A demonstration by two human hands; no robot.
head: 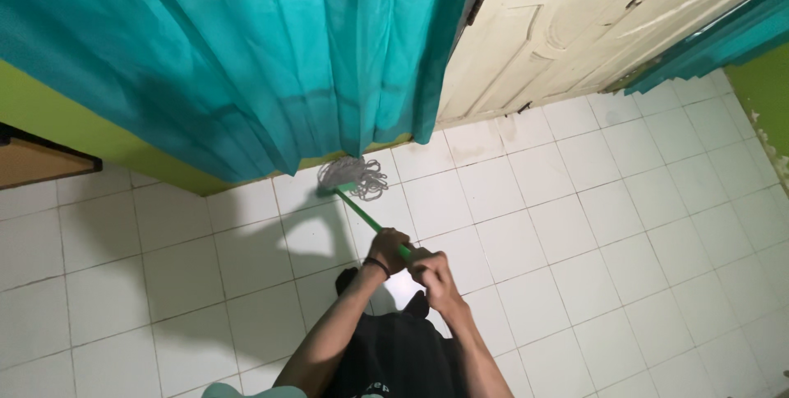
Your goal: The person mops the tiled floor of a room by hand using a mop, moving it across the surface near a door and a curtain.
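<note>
Bottom centre of the frame: dark shirt (394, 361) and two bare forearms running up to the hands. Left hand (388, 252), black band on the wrist, is curled fully closed around the green mop handle (366, 217); right hand (433, 273) sits just behind it, also wrapped tight on the same handle, fingers closed. The handle slants up and left from the hands to the grey string mop head (355, 174), which lies on the white tiled floor (625, 225) at mid-frame, touching the base of the green wall (49, 115) and just under the hem of the teal curtain (246, 53). Judgement: handle looks thin, stiff and light, best held as now, two hands spaced along the shaft; strands soft and floppy, probably heavier and draggy if wet, can't tell wetness. Upper right: cream panelled door (575, 28), farthest back.
</note>
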